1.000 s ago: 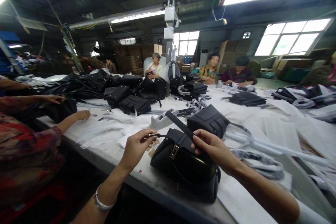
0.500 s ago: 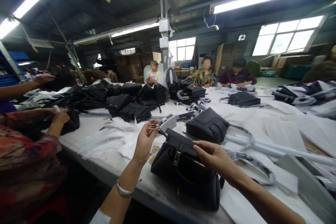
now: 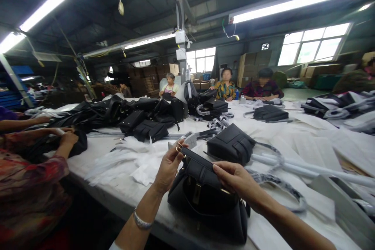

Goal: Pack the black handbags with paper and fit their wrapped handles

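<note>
A black leather handbag (image 3: 211,207) stands on the white work table (image 3: 123,187) right in front of me. My left hand (image 3: 170,168) pinches the gold metal clasp (image 3: 178,147) at the end of the bag's black strap (image 3: 199,164). My right hand (image 3: 237,181) grips the same strap at its other end, over the top of the bag. A silver bracelet (image 3: 141,221) sits on my left wrist. A second black handbag (image 3: 231,144) lies just behind.
A heap of black bags (image 3: 140,115) covers the table's middle, with white wrapping sheets (image 3: 117,160) and wrapped straps (image 3: 281,195) around. A co-worker's hands (image 3: 66,137) work at the left. Other people sit at the far side (image 3: 224,84). A pole (image 3: 181,52) rises behind.
My left hand has lifted the clasp end of the strap and moved it right toward the bag. The strap now lies flatter across the bag's top. The view has tilted upward.
</note>
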`<state>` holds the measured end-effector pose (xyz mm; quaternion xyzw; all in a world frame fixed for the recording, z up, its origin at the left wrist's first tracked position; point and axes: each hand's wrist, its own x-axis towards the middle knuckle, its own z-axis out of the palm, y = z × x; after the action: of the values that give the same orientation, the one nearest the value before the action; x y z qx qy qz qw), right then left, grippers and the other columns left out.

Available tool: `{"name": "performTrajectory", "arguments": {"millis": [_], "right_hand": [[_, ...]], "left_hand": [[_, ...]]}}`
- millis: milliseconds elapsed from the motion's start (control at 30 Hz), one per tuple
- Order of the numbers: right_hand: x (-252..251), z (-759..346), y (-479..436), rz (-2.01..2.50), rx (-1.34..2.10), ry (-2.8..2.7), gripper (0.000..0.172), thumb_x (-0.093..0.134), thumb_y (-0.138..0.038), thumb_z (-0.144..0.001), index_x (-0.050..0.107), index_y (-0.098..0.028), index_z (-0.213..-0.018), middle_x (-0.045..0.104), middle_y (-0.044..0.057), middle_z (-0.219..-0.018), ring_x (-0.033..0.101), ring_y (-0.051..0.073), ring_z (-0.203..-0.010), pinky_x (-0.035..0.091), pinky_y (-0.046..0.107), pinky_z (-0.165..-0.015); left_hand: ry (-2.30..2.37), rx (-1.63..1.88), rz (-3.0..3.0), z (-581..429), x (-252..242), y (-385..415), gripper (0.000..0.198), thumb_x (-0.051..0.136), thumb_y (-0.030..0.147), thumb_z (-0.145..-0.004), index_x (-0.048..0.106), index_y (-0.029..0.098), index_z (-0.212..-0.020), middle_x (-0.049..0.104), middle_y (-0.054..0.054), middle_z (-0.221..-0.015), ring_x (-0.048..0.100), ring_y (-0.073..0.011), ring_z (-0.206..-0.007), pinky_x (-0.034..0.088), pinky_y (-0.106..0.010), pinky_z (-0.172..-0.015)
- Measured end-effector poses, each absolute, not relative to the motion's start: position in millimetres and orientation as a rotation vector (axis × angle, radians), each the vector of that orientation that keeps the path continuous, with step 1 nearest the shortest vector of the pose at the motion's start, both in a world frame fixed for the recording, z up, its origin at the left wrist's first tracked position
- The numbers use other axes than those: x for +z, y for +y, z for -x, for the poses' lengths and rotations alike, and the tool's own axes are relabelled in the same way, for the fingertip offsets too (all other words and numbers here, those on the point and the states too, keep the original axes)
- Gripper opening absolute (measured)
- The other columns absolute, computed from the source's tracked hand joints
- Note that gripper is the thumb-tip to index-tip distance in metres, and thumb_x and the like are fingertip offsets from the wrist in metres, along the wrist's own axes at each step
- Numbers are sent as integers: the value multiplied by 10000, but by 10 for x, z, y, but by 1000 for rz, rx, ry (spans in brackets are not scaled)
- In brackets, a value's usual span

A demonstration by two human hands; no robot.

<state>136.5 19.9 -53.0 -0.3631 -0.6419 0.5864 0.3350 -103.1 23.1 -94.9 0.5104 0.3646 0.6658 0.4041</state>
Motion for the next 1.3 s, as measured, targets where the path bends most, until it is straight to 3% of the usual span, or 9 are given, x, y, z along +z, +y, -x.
{"name": "performTrajectory", "arguments": {"millis": [200,333,433,600,867,1067,1167,1300], "right_hand": [[-531,-1385,205,988,1469,-1596,502,628,-670,-797,632,-168,-788,433,-66,-522,300,55,-432,177,209,-430],[-509,-1243,214,962,1573,-1592,481,595,-658,-829,615,-182,-896,546,-50,-536,362,68,-437,196,198,-442],[-493,-1110,226,872,1688,-1538,485,612,-645,-825,603,-174,-937,645,-13,-617,430,72,-475,249,191,-469],[-499,-1037,222,724,1808,-1432,458,640,-599,-839,632,-153,-943,695,29,-707,484,75,-526,329,194,-521],[-483,-1041,173,702,1908,-1219,400,789,-523,-727,646,-160,-817,619,-2,-727,519,89,-629,390,188,-557],[-515,-1040,150,637,1948,-1166,375,815,-497,-714,686,-165,-832,672,30,-859,620,146,-855,481,247,-776],[-506,-1049,148,562,1974,-1141,328,787,-475,-762,700,-171,-850,679,27,-847,626,144,-842,478,267,-842],[-502,-1041,166,566,1943,-1137,317,797,-473,-753,710,-177,-825,690,22,-833,640,145,-818,476,290,-881]], "left_hand": [[817,1673,-1184,958,-889,247,518,741,401,-825,591,232,-1291,657,-87,-1230,676,-240,-1043,555,-419,-945],[835,1641,-1224,851,-890,224,502,723,373,-845,579,215,-1299,701,-70,-1095,698,-221,-985,556,-407,-939],[907,1637,-1299,780,-890,176,521,686,360,-878,535,255,-1365,689,-66,-1169,675,-204,-1051,529,-357,-965],[1094,1720,-1472,751,-858,87,384,639,358,-910,612,265,-1281,609,-56,-1339,570,-217,-1245,446,-343,-1068],[1139,1792,-1339,624,-947,54,475,668,375,-887,568,245,-1332,662,-87,-1289,655,-243,-1138,508,-401,-1019],[1132,1864,-1303,565,-1046,53,465,636,356,-917,545,272,-1366,617,-63,-1363,576,-237,-1256,437,-419,-1102],[1200,1855,-1346,568,-1025,37,420,643,354,-913,590,268,-1321,617,-59,-1363,560,-241,-1275,407,-428,-1128],[1132,1871,-1304,518,-964,24,456,628,351,-923,541,273,-1363,630,-59,-1348,590,-231,-1242,460,-396,-1083]]}}
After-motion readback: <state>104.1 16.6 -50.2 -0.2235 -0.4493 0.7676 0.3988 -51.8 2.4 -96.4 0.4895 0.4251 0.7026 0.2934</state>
